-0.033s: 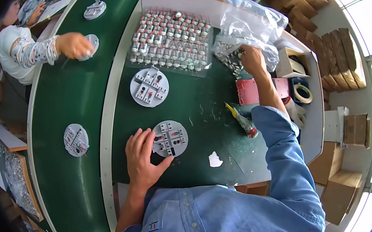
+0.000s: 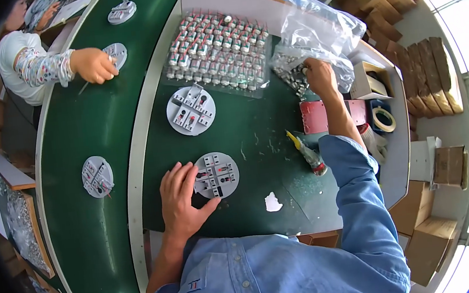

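My left hand (image 2: 183, 200) grips the left and lower edge of a round grey plastic base (image 2: 227, 173), its thumb apart from the fingers. Raised compartments on that base hold small black and red parts. A second round base (image 2: 192, 123) lies just beyond it. At the far right of the bench, my right hand (image 2: 320, 77) is closed among small metal parts (image 2: 296, 82) at the mouth of a clear plastic bag (image 2: 313, 26). Its fingertips are partly hidden, so what they pinch cannot be made out.
Small motors with red wires (image 2: 218, 48) fill a clear tray. A yellow-tipped glue bottle (image 2: 307, 153), red box (image 2: 313, 116) and tape roll (image 2: 383, 119) lie to the right. Left, a green conveyor (image 2: 79, 243) carries more bases, and a co-worker's hand (image 2: 93, 65) is over it.
The co-worker's hand has shifted slightly off the base on the conveyor, showing more of it. The whole view has moved a little; my hands keep their places.
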### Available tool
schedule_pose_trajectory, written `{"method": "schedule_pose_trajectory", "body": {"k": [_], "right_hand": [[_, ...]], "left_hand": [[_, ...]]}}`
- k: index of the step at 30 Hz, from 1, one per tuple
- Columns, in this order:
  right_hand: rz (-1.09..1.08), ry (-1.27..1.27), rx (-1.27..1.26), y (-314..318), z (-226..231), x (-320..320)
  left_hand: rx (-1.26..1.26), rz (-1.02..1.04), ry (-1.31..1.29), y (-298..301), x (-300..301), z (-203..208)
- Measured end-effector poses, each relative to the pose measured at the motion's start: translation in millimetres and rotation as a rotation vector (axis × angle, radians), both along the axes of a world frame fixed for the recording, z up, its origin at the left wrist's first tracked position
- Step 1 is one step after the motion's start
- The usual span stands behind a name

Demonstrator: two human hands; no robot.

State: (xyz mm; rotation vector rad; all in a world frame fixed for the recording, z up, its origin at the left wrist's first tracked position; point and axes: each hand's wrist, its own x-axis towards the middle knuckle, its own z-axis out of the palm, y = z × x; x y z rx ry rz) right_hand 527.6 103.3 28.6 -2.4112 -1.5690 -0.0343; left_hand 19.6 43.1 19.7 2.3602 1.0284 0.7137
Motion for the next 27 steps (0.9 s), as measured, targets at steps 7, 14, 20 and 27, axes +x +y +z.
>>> {"method": "schedule_pose_trajectory", "body": {"k": [7,14,20,27], "right_hand": [[-0.171,-0.077,0.003,9,1,-16],[-0.099,-0.009,0.12,-20,11,-20],[-0.228,1.062,0.456,-105,57,-153],[0.324,0.774,0.24,-144,22,-289]], "left_hand": [[-0.012,0.011,-0.001,2,-2,0],[-0.009,0.004,-0.003,1,-2,1],[-0.017,0.033,-0.013,8,-1,-1],[0.004,0.007,-0.042,2,-5,-8]]}}
